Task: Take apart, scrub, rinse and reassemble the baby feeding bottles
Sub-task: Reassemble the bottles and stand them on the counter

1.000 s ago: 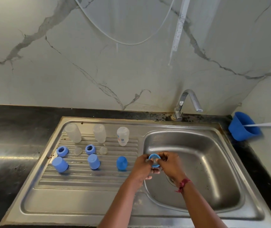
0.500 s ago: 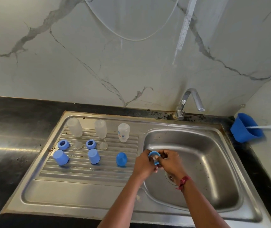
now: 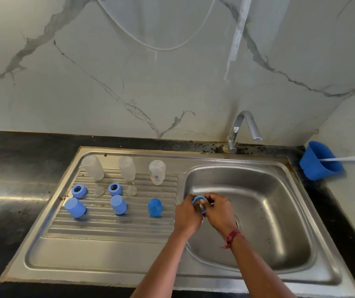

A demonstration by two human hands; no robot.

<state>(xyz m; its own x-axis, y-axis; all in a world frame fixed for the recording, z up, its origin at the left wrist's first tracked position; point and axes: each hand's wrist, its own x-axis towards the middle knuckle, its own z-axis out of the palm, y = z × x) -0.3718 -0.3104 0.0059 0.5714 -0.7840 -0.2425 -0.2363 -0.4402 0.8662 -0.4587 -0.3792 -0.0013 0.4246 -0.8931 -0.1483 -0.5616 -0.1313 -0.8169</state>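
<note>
Both of my hands hold one blue screw ring (image 3: pixel 198 199) over the left edge of the sink basin (image 3: pixel 280 211). My left hand (image 3: pixel 188 214) grips its left side and my right hand (image 3: pixel 218 209) pinches its right side; a clear teat seems to sit in the ring, mostly hidden by my fingers. On the ribbed drainboard (image 3: pixel 112 224) stand three clear bottles (image 3: pixel 127 168) in a back row. In front of them lie two blue rings (image 3: pixel 114 188), two clear teats (image 3: pixel 98 191) and three blue caps (image 3: pixel 118 204).
A chrome tap (image 3: pixel 244 127) rises behind the basin, with no water running. At the far right a blue cup (image 3: pixel 318 162) holds a white-handled brush. Black countertop (image 3: pixel 11 190) surrounds the steel sink, and a marble wall stands behind.
My hands have stayed together on the blue ring, with the fingers shifting slightly around it. The camera has tilted a little; the parts on the drainboard have not moved.
</note>
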